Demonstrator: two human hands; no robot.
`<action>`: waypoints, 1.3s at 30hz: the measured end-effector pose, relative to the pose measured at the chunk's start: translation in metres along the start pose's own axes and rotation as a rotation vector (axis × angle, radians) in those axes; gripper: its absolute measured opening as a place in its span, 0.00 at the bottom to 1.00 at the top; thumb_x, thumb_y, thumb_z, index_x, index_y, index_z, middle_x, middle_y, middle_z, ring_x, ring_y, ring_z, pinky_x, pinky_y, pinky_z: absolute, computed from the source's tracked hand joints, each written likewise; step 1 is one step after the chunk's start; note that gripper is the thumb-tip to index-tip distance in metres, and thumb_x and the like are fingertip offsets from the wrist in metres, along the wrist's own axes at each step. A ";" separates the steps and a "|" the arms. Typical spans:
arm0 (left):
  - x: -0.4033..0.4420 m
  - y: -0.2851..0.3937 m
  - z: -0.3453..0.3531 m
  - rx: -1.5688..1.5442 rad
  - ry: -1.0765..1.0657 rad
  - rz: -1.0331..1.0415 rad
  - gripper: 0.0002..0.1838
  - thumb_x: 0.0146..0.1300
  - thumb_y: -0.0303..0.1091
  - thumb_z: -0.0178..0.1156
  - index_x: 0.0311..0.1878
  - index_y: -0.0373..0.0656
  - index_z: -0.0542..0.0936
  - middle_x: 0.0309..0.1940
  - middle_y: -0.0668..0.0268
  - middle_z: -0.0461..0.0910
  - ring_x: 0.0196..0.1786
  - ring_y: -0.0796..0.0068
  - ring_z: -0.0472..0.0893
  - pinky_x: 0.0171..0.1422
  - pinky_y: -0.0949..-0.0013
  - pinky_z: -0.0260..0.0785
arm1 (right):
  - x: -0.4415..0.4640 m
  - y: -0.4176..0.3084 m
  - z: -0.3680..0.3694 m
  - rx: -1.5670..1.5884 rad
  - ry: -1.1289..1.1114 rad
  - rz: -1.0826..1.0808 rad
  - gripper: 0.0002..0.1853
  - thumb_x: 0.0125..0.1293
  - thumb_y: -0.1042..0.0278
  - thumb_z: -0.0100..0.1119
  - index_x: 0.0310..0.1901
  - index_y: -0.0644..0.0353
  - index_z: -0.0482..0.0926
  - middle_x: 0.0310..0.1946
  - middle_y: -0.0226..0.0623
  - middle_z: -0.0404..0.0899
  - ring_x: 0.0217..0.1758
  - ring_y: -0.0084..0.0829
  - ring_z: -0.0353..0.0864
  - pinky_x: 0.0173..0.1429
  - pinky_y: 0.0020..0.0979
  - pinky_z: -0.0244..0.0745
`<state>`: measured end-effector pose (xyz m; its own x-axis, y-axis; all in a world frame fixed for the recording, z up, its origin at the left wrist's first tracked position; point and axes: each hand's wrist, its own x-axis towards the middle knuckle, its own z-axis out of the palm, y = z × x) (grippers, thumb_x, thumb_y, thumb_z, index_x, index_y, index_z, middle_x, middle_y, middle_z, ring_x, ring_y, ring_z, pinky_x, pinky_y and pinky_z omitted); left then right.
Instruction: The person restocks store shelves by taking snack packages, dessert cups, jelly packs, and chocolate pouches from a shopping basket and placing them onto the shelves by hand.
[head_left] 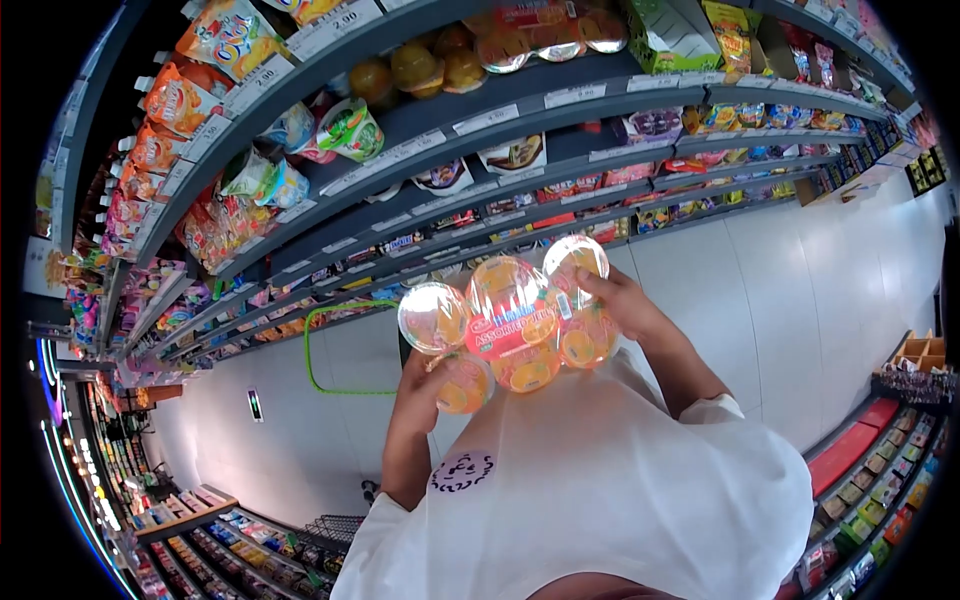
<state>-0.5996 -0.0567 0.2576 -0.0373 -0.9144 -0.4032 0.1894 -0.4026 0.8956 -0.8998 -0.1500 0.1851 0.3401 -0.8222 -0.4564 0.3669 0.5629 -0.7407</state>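
White shirt (620, 480), nearest the camera, loose, with a dark printed round motif (463, 472) on the chest. Jelly pack (512, 325), one, held up in front of the shirt and well above the floor: round, clear-lidded orange cups bundled together in two rows, with a red label reading "ASSORTED JELLY" and glare on the wrapping. Left hand (424, 376), closed around the pack's left end, at the lower cups. Right hand (618, 302), gripping the right end, thumb laid over the lid of the upper cup. Shelves (400, 160), grey, several tiers, curving across the upper part of the view, price labels along their edges. Contents, upper left: orange snack pouches (165, 100), beside the labels. Contents, top middle: a similar pack of jelly cups (555, 40), with round yellowish containers (415, 68) to its left. Contents, tier below: upright cups with green and white wrapping (350, 130). Floor (700, 270), pale, large tiles. Green rim (308, 350), rounded, left of the pack and beyond it; what it belongs to cannot be told. Display (855, 445), lower right, red top, rows of small packets (870, 510) beside it. Wire rack (335, 530), dark, lower left, partly hidden by the shirt's sleeve.
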 end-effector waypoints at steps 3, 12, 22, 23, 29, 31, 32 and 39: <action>0.001 -0.003 0.000 0.000 0.010 -0.021 0.27 0.61 0.27 0.57 0.64 0.36 0.64 0.56 0.59 0.74 0.56 0.70 0.75 0.58 0.68 0.68 | -0.002 0.003 -0.004 -0.035 0.009 0.007 0.28 0.67 0.56 0.58 0.61 0.66 0.67 0.51 0.35 0.75 0.55 0.25 0.71 0.58 0.28 0.69; -0.009 0.006 0.001 0.102 -0.089 -0.055 0.26 0.58 0.24 0.58 0.62 0.35 0.66 0.52 0.60 0.76 0.53 0.71 0.77 0.56 0.69 0.69 | -0.019 -0.004 0.013 -0.141 0.098 0.041 0.28 0.66 0.55 0.58 0.61 0.65 0.67 0.51 0.34 0.75 0.51 0.24 0.71 0.56 0.27 0.68; -0.029 0.013 -0.027 0.130 -0.202 -0.034 0.33 0.54 0.23 0.62 0.64 0.36 0.64 0.55 0.62 0.74 0.57 0.71 0.74 0.61 0.68 0.65 | -0.033 0.002 0.046 -0.063 0.054 0.004 0.26 0.68 0.60 0.56 0.62 0.68 0.65 0.53 0.37 0.74 0.54 0.27 0.74 0.54 0.29 0.74; -0.032 0.013 -0.032 0.112 -0.207 -0.042 0.33 0.54 0.23 0.62 0.65 0.36 0.64 0.55 0.62 0.74 0.57 0.72 0.73 0.61 0.68 0.65 | -0.037 0.003 0.051 -0.061 0.059 0.005 0.27 0.68 0.60 0.56 0.62 0.68 0.65 0.54 0.37 0.74 0.55 0.27 0.74 0.54 0.29 0.74; -0.037 -0.002 -0.062 0.076 -0.282 -0.044 0.35 0.52 0.23 0.62 0.66 0.37 0.63 0.57 0.63 0.72 0.59 0.72 0.72 0.62 0.69 0.63 | -0.054 0.021 0.072 -0.095 0.125 0.005 0.28 0.67 0.61 0.57 0.63 0.67 0.64 0.55 0.38 0.73 0.55 0.28 0.74 0.55 0.30 0.74; -0.039 -0.001 -0.064 0.080 -0.298 -0.083 0.36 0.52 0.22 0.60 0.67 0.37 0.62 0.59 0.63 0.71 0.60 0.72 0.71 0.64 0.68 0.62 | -0.055 0.026 0.069 -0.116 0.154 0.022 0.28 0.67 0.61 0.57 0.63 0.67 0.64 0.55 0.39 0.73 0.55 0.28 0.74 0.55 0.30 0.74; -0.040 0.001 -0.064 0.101 -0.311 -0.110 0.36 0.53 0.21 0.59 0.67 0.38 0.61 0.60 0.63 0.70 0.62 0.72 0.69 0.66 0.67 0.60 | -0.054 0.026 0.068 -0.128 0.171 0.025 0.28 0.67 0.61 0.57 0.63 0.67 0.64 0.55 0.39 0.73 0.55 0.28 0.74 0.55 0.30 0.74; -0.020 0.008 -0.053 -0.016 -0.288 0.027 0.38 0.50 0.19 0.51 0.69 0.35 0.57 0.63 0.59 0.66 0.65 0.69 0.67 0.68 0.68 0.58 | -0.047 -0.025 0.079 -0.143 0.149 -0.037 0.24 0.67 0.60 0.57 0.59 0.67 0.68 0.51 0.39 0.76 0.52 0.30 0.77 0.53 0.32 0.76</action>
<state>-0.5457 -0.0397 0.2623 -0.3087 -0.9001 -0.3074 0.2096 -0.3796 0.9011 -0.8563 -0.1184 0.2637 0.1928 -0.8515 -0.4876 0.2467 0.5230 -0.8159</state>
